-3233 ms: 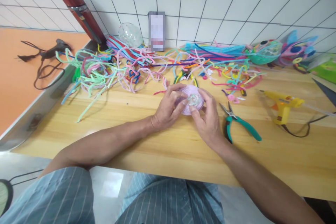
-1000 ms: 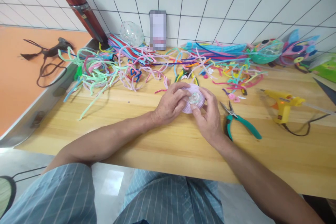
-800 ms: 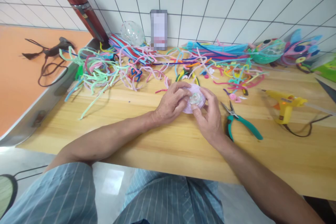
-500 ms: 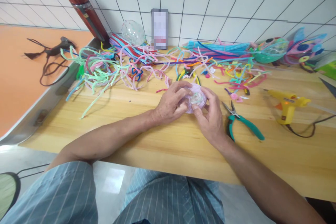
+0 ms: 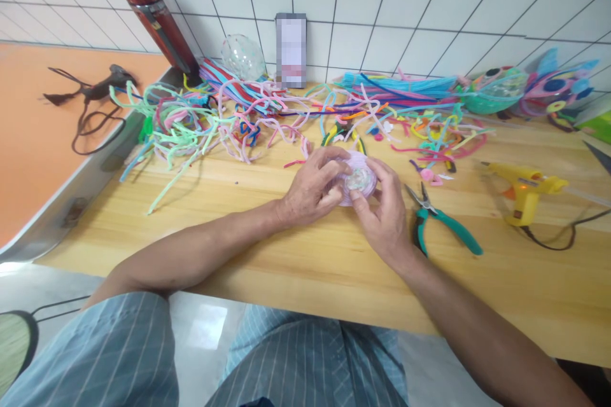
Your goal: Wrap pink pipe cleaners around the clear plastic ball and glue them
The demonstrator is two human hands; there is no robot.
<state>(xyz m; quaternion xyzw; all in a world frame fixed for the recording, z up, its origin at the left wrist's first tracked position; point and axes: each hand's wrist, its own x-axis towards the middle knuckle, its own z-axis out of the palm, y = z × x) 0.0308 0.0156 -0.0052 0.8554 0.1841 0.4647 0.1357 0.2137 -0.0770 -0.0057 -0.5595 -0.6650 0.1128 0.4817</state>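
Between my two hands, just above the wooden table, is a round ball wrapped in pale lilac pipe cleaner, with a clear, shiny patch showing at its middle. My left hand grips its left side, fingers curled over the lilac rows. The right side is held by my right hand, thumb on the near edge and fingers round the far edge. Teal-handled pliers lie with jaws apart, close to my right hand. Beyond the ball, a yellow-and-black handled tool is partly hidden by pipe cleaners.
A tangle of pipe cleaners covers the back left. Bundled blue pipe cleaners lie along the wall. A yellow glue gun with an orange light sits at right. Along the back stand a red thermos, a phone and a clear ball.
The view has shifted very slightly. Both hands keep the same grip on the lilac ball, and nothing else has visibly moved.
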